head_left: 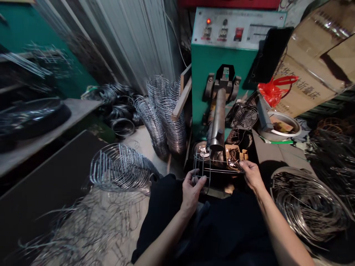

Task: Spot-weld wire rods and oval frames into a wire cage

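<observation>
Corrugated metal wall [133, 37] behind green welding machine [213, 70]; stacked wire rings [166, 118] on concrete floor [141, 138]. White basin [280, 125] holds paper. Wire grid [202, 166] before machine, gripped by curled left hand [191, 192], pinched by right hand [252, 175].

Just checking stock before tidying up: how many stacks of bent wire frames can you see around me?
3. The first stack and second stack stand side by side left of the green machine; the third stack lies left of the left hand. Others may be hidden.
</observation>
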`<control>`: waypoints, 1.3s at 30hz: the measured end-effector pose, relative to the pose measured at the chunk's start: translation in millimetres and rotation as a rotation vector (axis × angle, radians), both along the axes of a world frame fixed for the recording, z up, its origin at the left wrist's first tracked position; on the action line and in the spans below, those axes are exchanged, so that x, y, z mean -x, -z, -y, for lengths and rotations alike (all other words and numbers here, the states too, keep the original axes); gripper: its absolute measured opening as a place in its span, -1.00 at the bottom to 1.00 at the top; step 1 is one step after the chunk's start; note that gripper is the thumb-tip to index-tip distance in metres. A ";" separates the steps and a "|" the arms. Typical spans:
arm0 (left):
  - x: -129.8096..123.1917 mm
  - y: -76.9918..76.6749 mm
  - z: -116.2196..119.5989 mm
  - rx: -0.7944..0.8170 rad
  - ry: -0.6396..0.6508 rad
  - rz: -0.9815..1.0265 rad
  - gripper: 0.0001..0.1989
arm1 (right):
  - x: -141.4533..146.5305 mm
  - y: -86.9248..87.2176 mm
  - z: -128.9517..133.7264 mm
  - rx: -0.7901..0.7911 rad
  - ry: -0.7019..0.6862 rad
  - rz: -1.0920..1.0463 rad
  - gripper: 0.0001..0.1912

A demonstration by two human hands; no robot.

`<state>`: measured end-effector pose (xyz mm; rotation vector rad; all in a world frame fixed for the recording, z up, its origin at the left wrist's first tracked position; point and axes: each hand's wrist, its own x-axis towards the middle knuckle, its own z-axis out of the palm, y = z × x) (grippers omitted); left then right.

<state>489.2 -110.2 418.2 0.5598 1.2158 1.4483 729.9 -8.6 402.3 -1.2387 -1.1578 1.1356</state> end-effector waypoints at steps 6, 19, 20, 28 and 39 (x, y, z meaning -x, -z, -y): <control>0.3 5.8 -2.5 -0.016 0.010 0.004 -0.42 | -1.2 -0.2 -2.2 0.010 0.008 0.047 -0.38; 2.6 4.3 -8.9 -0.033 0.040 -0.005 -0.43 | -1.1 -2.9 -6.6 0.008 0.013 0.033 -0.38; 2.2 4.3 -9.3 -0.042 0.047 0.003 -0.44 | -1.9 -1.4 -7.4 0.017 0.009 0.028 -0.39; 19.2 -24.4 27.2 0.026 0.129 0.083 -0.23 | -43.9 -5.7 23.3 0.124 -0.403 0.227 -0.44; 68.9 0.1 73.1 0.219 0.272 0.235 -0.07 | -30.0 17.5 81.3 0.552 -0.736 0.236 -0.45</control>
